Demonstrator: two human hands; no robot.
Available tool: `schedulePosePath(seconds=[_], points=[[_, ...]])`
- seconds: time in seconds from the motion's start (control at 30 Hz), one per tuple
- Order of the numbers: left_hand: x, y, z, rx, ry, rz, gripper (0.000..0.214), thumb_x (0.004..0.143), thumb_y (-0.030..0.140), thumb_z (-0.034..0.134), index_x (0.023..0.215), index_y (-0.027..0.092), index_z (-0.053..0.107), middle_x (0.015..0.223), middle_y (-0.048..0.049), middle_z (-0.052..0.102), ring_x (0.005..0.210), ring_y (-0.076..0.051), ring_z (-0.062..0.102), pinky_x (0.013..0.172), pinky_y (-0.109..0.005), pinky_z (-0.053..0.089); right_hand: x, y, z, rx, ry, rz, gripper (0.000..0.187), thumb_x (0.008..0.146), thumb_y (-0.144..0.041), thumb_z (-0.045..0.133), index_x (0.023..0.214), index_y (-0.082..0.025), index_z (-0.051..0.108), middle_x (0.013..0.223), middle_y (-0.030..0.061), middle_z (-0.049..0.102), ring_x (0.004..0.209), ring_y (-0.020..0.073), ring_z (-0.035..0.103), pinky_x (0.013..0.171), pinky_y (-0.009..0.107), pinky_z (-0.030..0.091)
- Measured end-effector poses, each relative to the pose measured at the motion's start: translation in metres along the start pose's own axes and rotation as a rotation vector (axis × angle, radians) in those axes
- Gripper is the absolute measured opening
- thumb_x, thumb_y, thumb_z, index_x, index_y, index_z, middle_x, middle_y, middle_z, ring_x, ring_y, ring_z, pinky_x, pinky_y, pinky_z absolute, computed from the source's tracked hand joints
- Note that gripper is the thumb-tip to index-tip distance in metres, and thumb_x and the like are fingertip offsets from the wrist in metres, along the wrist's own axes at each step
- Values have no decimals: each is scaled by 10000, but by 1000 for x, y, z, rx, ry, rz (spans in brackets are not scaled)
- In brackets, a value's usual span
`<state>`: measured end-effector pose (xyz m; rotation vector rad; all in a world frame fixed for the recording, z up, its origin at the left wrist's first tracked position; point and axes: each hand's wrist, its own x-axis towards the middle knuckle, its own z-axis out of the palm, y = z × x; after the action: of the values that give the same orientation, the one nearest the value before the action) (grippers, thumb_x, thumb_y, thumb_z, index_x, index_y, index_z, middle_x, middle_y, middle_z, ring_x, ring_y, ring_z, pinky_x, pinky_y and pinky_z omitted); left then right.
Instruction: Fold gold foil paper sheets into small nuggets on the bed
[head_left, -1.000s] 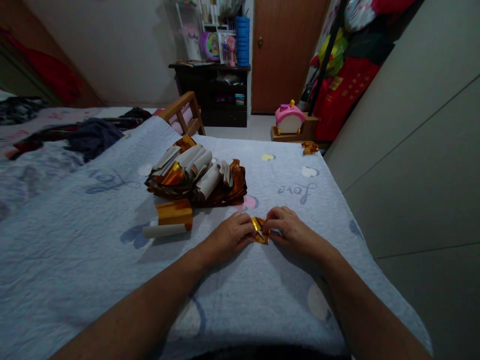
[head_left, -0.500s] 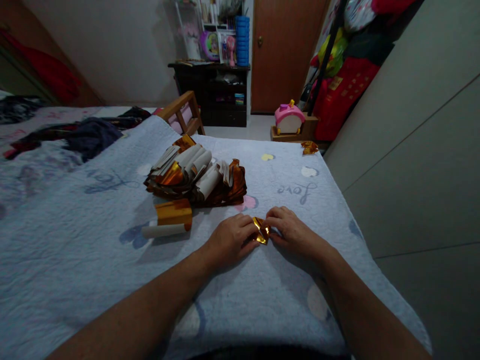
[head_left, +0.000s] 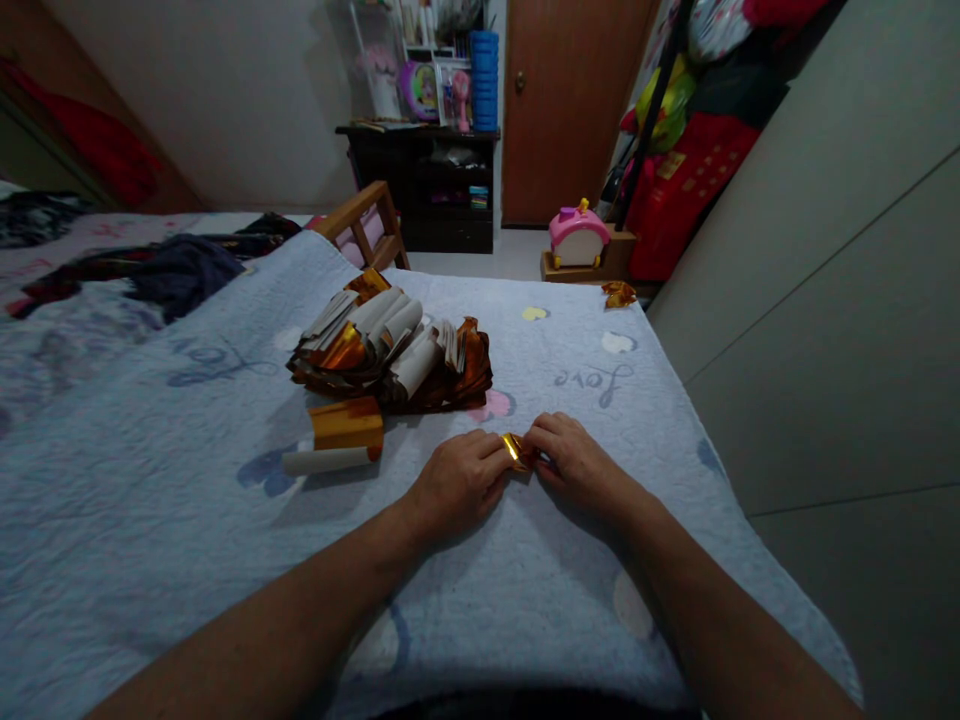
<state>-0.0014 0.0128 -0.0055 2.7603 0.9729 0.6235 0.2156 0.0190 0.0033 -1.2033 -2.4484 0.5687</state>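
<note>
Between my two hands is a small folded piece of gold foil paper (head_left: 515, 452), close to the bed cover. My left hand (head_left: 466, 478) pinches its left side, and my right hand (head_left: 568, 452) grips the right side with bent fingers. Parts of the foil are hidden under my fingertips. Beyond my left hand lies a big pile of gold foil papers (head_left: 412, 375), many rolled or curled with the pale back showing. One loose curled foil sheet (head_left: 349, 428) rests on the near left side of that pile.
A crumpled or folded gold foil piece (head_left: 619, 294) lies at the bed's far right corner. The light blue bed cover (head_left: 480, 620) spreads under everything. Dark clothes (head_left: 187, 270) lie at the left. A pale cabinet (head_left: 847, 330) stands along the right edge.
The gold foil between my hands has gone from a wider, flatter shape to a narrower folded band. My fingers have closed in slightly around it. The pile and loose sheet stay put.
</note>
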Motion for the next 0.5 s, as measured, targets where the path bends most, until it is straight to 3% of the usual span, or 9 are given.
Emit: schedulePosePath(seconds=[0.2,0.5], points=[[0,0,4,1,-1,-50,100,939,169,572,996,174,654,924,-65,683,848,-223,608,747,-343,491,0,1,5,-70,9,-28,201,891,-45,571,940,-199,691,938,55,616,884,205,499,803,342,366],[0,-2,3,-101,-24,-162,116,940,154,537,935,165,652,887,-68,622,856,-223,571,761,-349,473,0,2,5,16,24,26,125,901,-73,612,902,-174,685,910,57,631,887,209,523,819,343,396]])
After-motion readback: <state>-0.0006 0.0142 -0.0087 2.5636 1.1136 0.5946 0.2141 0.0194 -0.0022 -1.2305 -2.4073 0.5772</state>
